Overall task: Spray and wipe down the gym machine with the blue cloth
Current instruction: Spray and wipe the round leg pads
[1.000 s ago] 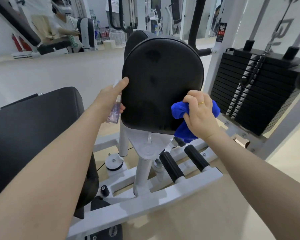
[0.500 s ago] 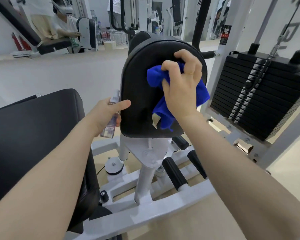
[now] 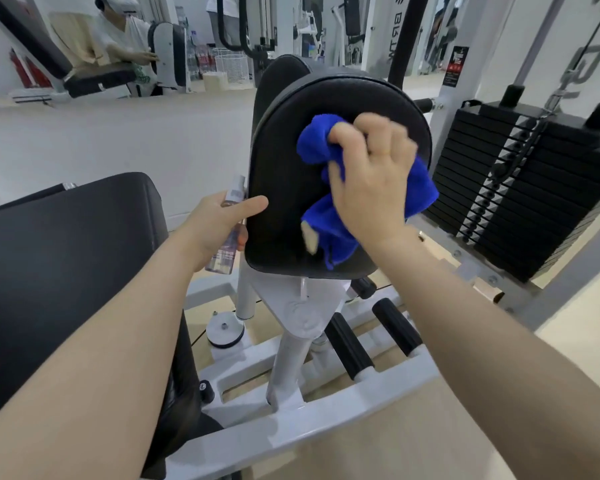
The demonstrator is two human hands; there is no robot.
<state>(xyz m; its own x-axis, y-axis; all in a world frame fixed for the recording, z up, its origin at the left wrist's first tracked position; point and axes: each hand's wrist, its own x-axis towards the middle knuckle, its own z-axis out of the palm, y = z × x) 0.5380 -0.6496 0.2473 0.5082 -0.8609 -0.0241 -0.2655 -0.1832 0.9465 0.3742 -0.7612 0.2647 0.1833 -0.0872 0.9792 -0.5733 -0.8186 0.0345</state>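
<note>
A black padded cushion (image 3: 281, 188) stands upright on the white frame (image 3: 291, 434) of the gym machine, straight in front of me. My right hand (image 3: 371, 181) grips the bunched blue cloth (image 3: 314, 143) and presses it against the upper middle of the pad. A pale tag hangs from the cloth's lower edge. My left hand (image 3: 219, 223) holds a small clear spray bottle (image 3: 227, 251) at the pad's left edge, with the forefinger stretched out and touching the pad.
A black seat pad (image 3: 66, 271) fills the left foreground. The black weight stack (image 3: 520, 188) stands to the right. Two black-gripped foot bars (image 3: 349, 348) lie below the cushion. A mirror behind shows a person and other machines.
My right hand swept the cloth from the pad's lower right corner up to its upper middle, then slightly down. My left hand with the bottle slid down the pad's left edge.
</note>
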